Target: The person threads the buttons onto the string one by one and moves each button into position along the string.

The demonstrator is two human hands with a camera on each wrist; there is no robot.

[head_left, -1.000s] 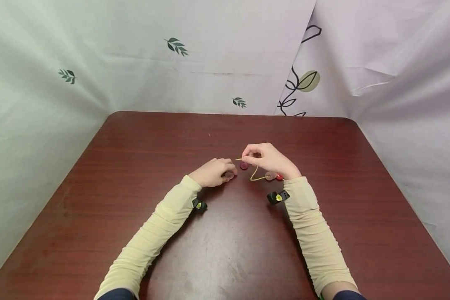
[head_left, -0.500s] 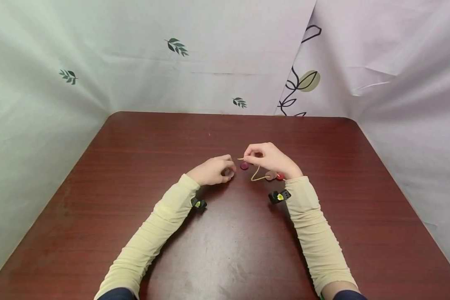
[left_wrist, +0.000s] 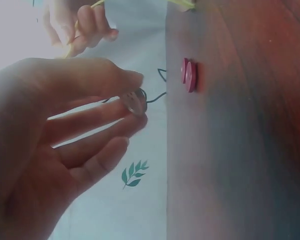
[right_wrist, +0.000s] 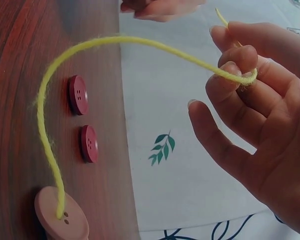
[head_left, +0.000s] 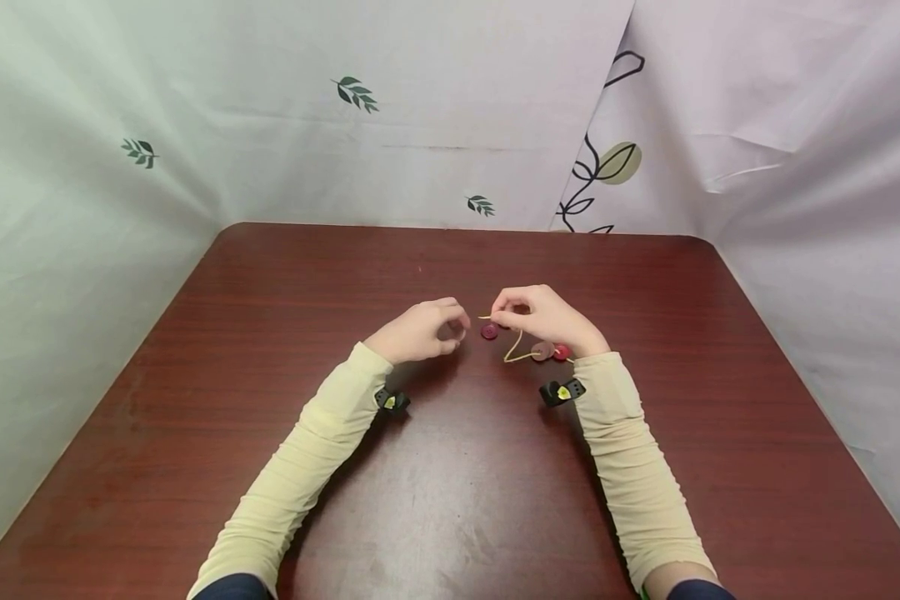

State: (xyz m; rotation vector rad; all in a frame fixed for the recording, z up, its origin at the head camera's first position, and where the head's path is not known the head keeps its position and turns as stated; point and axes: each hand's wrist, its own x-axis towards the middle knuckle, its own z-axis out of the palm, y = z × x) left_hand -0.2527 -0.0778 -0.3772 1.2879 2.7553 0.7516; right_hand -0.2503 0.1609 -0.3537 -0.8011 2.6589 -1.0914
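Left hand [head_left: 420, 332] pinched clear button [left_wrist: 135, 102] above surface [head_left: 307, 275], roughly midway between left and right edges. Right hand [head_left: 549, 319] pinched yellow string [right_wrist: 40, 112], tip pointing toward left edge. String passed through pinkish button [right_wrist: 72, 225]; red button [head_left: 561, 352] just beside. Two dark-red buttons [right_wrist: 79, 95] lay nearer far edge.

Narrow gap between your left hand [head_left: 418, 331] and right hand [head_left: 546, 318], yellow yarn [right_wrist: 41, 116] slung below the right, two maroon four-hole buttons [right_wrist: 78, 95] nearby

Reddish-brn tbl [head_left: 390, 517] has 2 dk-red btns [right_wrist: 89, 144], pinkish btn [right_wrist: 71, 227] on yel string [right_wrist: 44, 127] & red btn [head_left: 562, 352] beside it.
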